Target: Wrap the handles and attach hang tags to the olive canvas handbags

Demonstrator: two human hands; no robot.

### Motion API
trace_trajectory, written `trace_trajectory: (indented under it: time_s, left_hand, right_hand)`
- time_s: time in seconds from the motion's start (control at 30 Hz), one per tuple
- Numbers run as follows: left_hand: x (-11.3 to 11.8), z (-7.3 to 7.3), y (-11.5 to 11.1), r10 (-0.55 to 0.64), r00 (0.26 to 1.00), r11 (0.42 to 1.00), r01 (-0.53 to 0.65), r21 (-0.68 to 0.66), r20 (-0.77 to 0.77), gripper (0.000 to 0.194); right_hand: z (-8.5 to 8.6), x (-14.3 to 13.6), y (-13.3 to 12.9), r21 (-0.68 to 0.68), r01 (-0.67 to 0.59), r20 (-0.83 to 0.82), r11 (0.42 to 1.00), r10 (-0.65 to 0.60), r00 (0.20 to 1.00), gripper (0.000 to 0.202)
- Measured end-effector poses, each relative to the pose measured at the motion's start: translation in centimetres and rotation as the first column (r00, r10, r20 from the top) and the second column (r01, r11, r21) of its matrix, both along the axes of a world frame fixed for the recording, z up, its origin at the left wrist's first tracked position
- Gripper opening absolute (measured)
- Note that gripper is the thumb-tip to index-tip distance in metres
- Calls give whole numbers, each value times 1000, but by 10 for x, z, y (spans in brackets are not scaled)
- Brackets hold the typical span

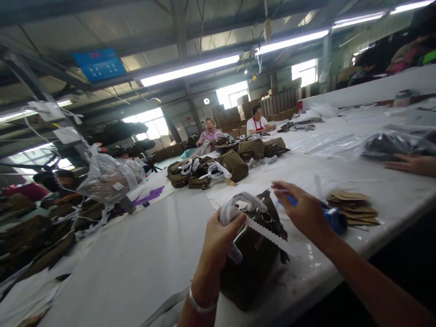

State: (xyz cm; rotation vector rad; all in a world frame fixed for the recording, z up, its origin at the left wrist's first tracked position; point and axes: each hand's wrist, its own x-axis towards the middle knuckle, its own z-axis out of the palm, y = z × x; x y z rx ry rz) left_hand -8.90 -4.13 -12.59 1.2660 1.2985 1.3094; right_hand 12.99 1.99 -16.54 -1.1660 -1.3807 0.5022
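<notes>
A dark olive-brown handbag [250,268] stands on the white table in front of me. Its handle [243,200] is wrapped in white padding. My left hand [223,234] is closed around this wrapped handle, thumb on top. From by the thumb a white strip with a toothed edge [267,234] slants down to the right across the bag. My right hand [304,211] is just right of the bag, fingers stretched out and apart, with nothing visibly gripped. Behind that hand lies a blue object [335,220], partly hidden, its kind unclear.
Flat brown paper pieces [352,206] are stacked at the right. More olive bags [235,163] with wrapped handles are piled farther back. A co-worker's hand [412,163] touches a plastic-wrapped dark item [391,143]. A plastic bag [109,175] hangs left; people sit beyond the table.
</notes>
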Motion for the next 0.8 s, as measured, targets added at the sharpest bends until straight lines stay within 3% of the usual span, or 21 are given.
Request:
trace_trajectory:
  time_s: [0.13,0.2,0.27,0.37,0.43,0.57,0.67,0.8]
  left_hand:
    - [5,1,2,-31,1000,999,31,11,0,41]
    - [7,0,0,-67,998,998,67,21,10,39]
    - [6,-2,-2,-97,994,995,96,20,47,39]
    - [2,-6,-4,-116,979,993,115,21,167,40]
    - [-1,-8,-5,-123,967,992,120,26,225,40]
    - [-2,-12,-5,-142,965,990,135,45,219,39]
    - [-1,-12,-8,-147,968,988,136,67,204,41]
    - [-1,-10,-12,-161,968,986,150,70,191,41]
  right_hand:
    - [14,-22,-61,-121,-365,49,923,373,926,41]
    - [14,-32,-72,-214,-485,26,848,501,865,39]
    - [12,-37,-73,-289,-578,-131,763,567,814,46]
    - [5,-37,-75,-316,-691,-445,651,542,713,49]
    - [1,-35,-80,-307,-737,-569,602,504,649,51]
    - [-4,-32,-93,-289,-776,-709,561,420,567,53]
    - [-9,-34,-98,-255,-820,-843,513,298,448,56]
    - [-18,-37,-103,-228,-876,-913,426,220,345,42]
